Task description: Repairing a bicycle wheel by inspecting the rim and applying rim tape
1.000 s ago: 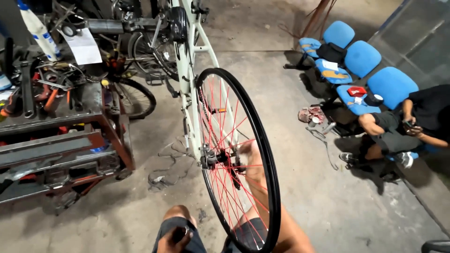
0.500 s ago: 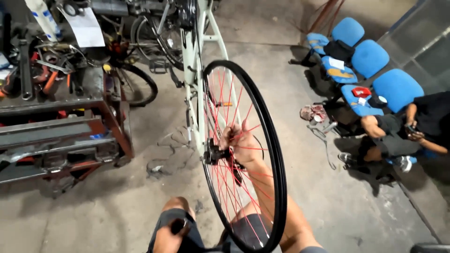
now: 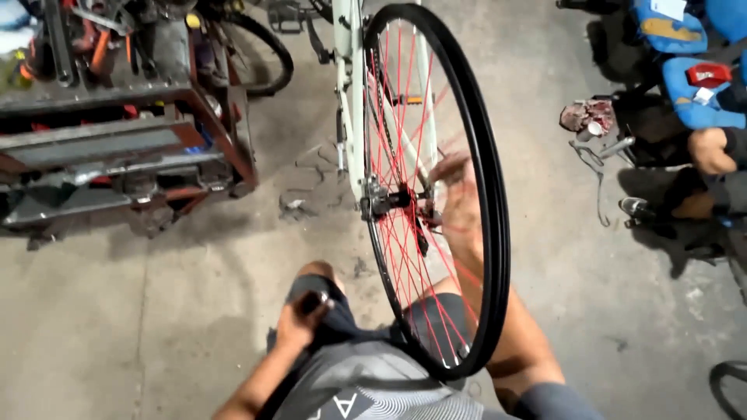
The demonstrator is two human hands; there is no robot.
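Head view: right hand [image 3: 459, 198] reaches through red spokes [image 3: 405, 233] at the hub [image 3: 389, 201]; left hand [image 3: 299, 323] clutches a small dark tool [image 3: 313, 302]. A turning wheel [image 3: 498, 233] could pinch fingers.

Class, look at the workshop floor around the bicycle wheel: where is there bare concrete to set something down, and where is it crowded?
Bare concrete lies lower left, between the metal rack and the left hand, and right of the wheel toward the seated person. Crowded: the rack, the frame behind the wheel, the blue chairs.
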